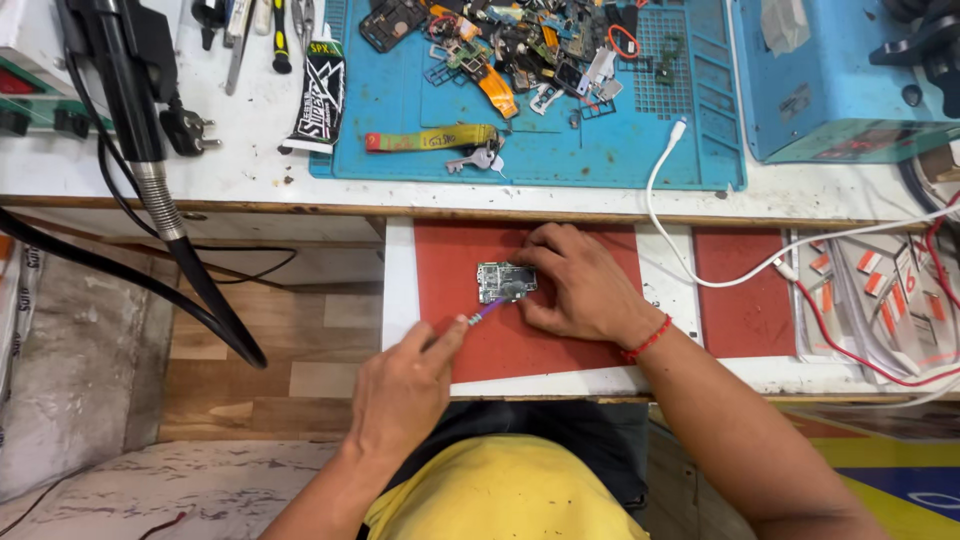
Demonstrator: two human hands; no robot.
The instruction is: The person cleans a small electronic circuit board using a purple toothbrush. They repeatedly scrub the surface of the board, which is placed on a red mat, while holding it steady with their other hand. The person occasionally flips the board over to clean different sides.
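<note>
Pinching a thin purple-handled tool (487, 311) between thumb and fingers of the left hand (405, 390), tip angling up toward the lower left corner of a small circuit board (506, 282). Pressing down on that board's right edge with the right hand (580, 285) — fingers curled and close together, holding it flat on a red mat (470, 340) on the pulled-out shelf below the bench. Wearing a red thread bracelet (646, 340) on the right wrist. Lying farther back on the bench: a blue work mat (540, 160) heaped with loose phone parts (520, 45), a yellow strap with keys (440, 140) and a white cable (680, 200) — all well apart from both hands.
</note>
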